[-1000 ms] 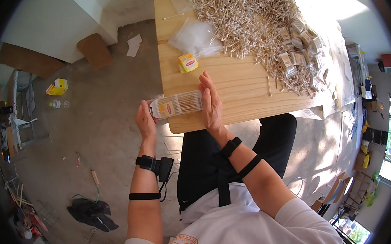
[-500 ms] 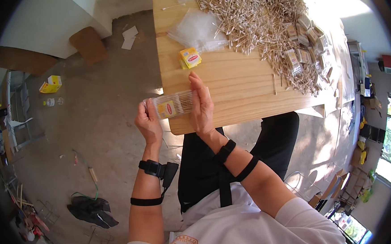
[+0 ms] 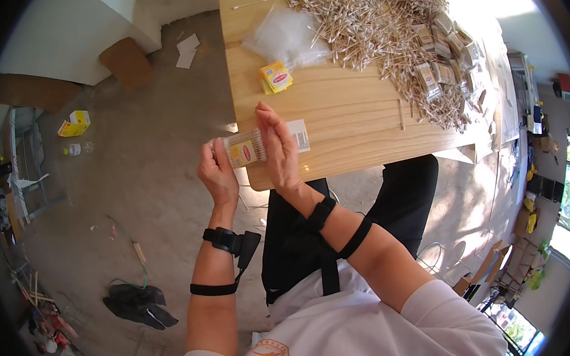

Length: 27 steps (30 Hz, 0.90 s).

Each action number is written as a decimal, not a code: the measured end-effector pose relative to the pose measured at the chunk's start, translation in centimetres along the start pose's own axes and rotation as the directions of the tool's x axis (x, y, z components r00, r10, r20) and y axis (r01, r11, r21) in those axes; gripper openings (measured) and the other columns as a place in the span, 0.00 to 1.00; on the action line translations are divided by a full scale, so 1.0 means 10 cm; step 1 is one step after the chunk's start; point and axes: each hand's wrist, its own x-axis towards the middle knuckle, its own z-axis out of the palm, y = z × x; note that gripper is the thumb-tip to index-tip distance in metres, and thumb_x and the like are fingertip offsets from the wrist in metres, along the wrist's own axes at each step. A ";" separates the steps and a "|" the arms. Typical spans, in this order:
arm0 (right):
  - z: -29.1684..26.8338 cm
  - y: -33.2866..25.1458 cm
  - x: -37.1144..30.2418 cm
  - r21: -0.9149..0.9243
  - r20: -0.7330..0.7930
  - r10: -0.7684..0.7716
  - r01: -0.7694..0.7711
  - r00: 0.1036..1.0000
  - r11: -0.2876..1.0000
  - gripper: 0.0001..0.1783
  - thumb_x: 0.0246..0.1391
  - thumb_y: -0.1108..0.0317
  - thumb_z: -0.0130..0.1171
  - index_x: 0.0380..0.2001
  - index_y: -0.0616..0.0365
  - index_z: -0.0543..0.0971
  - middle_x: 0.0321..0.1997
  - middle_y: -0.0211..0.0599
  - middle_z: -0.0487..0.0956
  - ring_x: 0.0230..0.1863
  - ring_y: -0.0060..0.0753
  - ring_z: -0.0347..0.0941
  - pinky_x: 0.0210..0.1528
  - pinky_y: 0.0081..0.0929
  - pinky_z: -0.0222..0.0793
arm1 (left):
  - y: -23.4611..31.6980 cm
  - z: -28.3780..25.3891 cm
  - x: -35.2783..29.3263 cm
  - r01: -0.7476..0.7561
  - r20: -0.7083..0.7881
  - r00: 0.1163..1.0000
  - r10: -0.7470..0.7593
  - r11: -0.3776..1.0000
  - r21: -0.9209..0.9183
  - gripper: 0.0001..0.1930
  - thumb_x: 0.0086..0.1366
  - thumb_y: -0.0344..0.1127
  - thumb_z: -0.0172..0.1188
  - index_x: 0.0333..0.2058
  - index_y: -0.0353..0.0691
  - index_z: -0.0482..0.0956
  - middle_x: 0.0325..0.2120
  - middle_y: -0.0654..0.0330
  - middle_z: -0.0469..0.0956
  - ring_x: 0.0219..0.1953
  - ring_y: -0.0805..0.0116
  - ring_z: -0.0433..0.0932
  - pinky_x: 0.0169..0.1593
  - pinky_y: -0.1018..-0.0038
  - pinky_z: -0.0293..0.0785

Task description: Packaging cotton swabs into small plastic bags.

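Head view: one clear packet of cotton swabs [image 3: 244,150] is held between two hands, left hand [image 3: 217,172] closed on its left end and right hand [image 3: 279,151] pressed flat against its right end, at the near-left corner of the counter [image 3: 347,122]. Packet's long axis runs left-right, swabs inside lying across it. Also on the counter: one yellow label stack [image 3: 275,77], one empty clear bag [image 3: 283,38], one big loose swab heap [image 3: 380,22], several filled packets [image 3: 443,51], too many to count.
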 end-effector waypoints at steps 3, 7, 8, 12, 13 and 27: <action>-0.24 -0.08 0.04 0.269 -0.017 0.110 -0.101 0.994 0.958 0.18 0.72 0.74 0.40 0.59 0.68 0.71 0.71 0.46 0.64 0.72 0.36 0.59 0.74 0.30 0.53 | -0.01 -0.12 -0.01 0.072 0.027 0.997 -0.070 0.994 -0.080 0.13 0.76 0.38 0.51 0.37 0.35 0.77 0.26 0.59 0.79 0.27 0.71 0.75 0.35 0.72 0.73; -0.84 -0.26 0.07 0.202 -0.049 0.045 -0.034 0.998 0.979 0.16 0.72 0.73 0.42 0.56 0.68 0.73 0.67 0.47 0.69 0.68 0.33 0.64 0.71 0.30 0.60 | 0.17 -0.25 -0.04 0.047 -0.109 0.993 -0.048 0.999 -0.007 0.17 0.78 0.41 0.44 0.46 0.37 0.79 0.36 0.60 0.78 0.39 0.70 0.75 0.43 0.73 0.72; -1.06 -0.28 0.04 0.111 -0.080 0.014 -0.005 0.997 0.994 0.15 0.72 0.73 0.44 0.54 0.66 0.75 0.62 0.46 0.74 0.63 0.31 0.70 0.67 0.28 0.65 | 0.24 -0.21 -0.06 -0.087 -0.202 0.973 0.110 0.989 0.119 0.16 0.78 0.39 0.43 0.48 0.37 0.79 0.38 0.60 0.78 0.41 0.66 0.76 0.45 0.71 0.73; -1.58 -0.28 0.03 -0.318 -0.178 0.049 -0.104 0.983 0.942 0.10 0.66 0.72 0.53 0.47 0.61 0.79 0.37 0.37 0.84 0.33 0.26 0.80 0.38 0.29 0.75 | 0.53 -0.35 -0.24 -0.295 0.008 0.955 0.296 0.950 0.098 0.13 0.76 0.34 0.45 0.48 0.36 0.78 0.40 0.56 0.79 0.44 0.62 0.78 0.48 0.68 0.74; -1.61 -0.37 0.12 -0.321 -0.190 0.024 -0.085 0.982 0.943 0.10 0.66 0.72 0.53 0.47 0.61 0.79 0.37 0.37 0.84 0.33 0.26 0.80 0.38 0.29 0.75 | 0.60 -0.35 -0.29 -0.323 0.192 0.932 0.307 0.945 0.057 0.12 0.76 0.32 0.46 0.47 0.35 0.78 0.40 0.55 0.79 0.43 0.62 0.79 0.47 0.67 0.74; -1.91 -0.48 1.56 -0.892 -0.251 -0.206 -0.143 0.946 0.430 0.15 0.56 0.56 0.62 0.34 0.58 0.78 0.36 0.44 0.81 0.37 0.50 0.79 0.38 0.45 0.72 | 1.35 1.10 -0.29 -0.242 0.568 0.788 0.236 0.968 -0.067 0.07 0.69 0.29 0.55 0.40 0.34 0.81 0.32 0.51 0.80 0.35 0.52 0.81 0.39 0.65 0.76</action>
